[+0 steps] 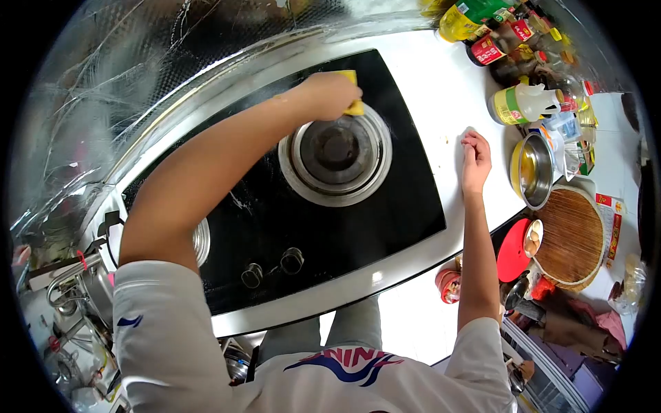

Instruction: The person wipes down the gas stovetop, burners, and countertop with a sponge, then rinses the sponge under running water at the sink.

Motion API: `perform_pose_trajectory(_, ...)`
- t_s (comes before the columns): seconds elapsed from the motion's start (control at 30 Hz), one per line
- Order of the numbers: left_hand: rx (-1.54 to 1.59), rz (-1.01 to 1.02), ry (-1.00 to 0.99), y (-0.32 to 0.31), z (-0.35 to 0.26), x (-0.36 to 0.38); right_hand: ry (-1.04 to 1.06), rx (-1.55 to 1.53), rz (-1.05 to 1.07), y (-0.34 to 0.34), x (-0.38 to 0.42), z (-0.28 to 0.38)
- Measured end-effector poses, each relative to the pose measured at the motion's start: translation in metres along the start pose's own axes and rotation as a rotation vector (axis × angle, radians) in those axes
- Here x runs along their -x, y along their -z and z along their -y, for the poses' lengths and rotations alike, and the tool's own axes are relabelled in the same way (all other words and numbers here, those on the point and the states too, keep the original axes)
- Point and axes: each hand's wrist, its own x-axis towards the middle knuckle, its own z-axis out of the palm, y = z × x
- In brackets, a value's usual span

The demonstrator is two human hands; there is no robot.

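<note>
My left hand [322, 96] is closed on a yellow cloth [356, 109], pressing it at the far rim of a round burner on the black glass stove top [330, 237]. Steel rings [293, 175] surround the burner's dark centre [336, 148]. Most of the cloth is hidden under my fingers. My right hand [476, 162] rests on the white counter right of the stove, its fingers curled in with nothing visible in them. Two control knobs [292, 261] sit near the stove's front edge. My left forearm crosses over the stove's left side and partly covers a second burner [201, 242].
Sauce bottles [489, 50] and a jug [523, 103] crowd the back right. A steel bowl [533, 171], a round wooden board [570, 237] and a small bowl of eggs [533, 238] stand at right. Foil-like sheeting [138, 89] lines the wall. A sink tap [65, 279] is at left.
</note>
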Motion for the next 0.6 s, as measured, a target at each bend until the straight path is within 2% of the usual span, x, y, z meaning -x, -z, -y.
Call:
perform_pose_trajectory(0.13,0.058,0.049,0.165,-0.005,0.012,0.026,0.029,-0.034,0.019,0.000,-0.002,-0.004)
perform_pose_trajectory(0.23,0.063,0.233,0.407,-0.008,0.009,0.080,0.050,0.032,0.021,0.001,-0.002,-0.009)
perform_pose_trajectory(0.3,0.245,0.210,0.517,-0.003,-0.017,0.117,0.041,-0.015,0.026,0.001,-0.002,-0.013)
perform_pose_trajectory(0.33,0.261,0.093,0.566,-0.019,-0.022,0.124,0.025,-0.053,0.019,0.000,-0.003,-0.011)
perform_pose_trajectory(0.47,0.236,-0.070,0.616,-0.024,-0.016,0.107,0.044,-0.031,0.024,0.001,-0.003,-0.010)
perform_pose_trajectory(0.53,0.162,-0.156,0.485,-0.021,-0.004,0.084,0.046,-0.035,0.025,0.000,-0.005,-0.010)
perform_pose_trajectory(0.6,0.123,-0.076,0.377,-0.016,0.010,0.052,0.046,-0.039,0.031,0.000,-0.005,-0.010)
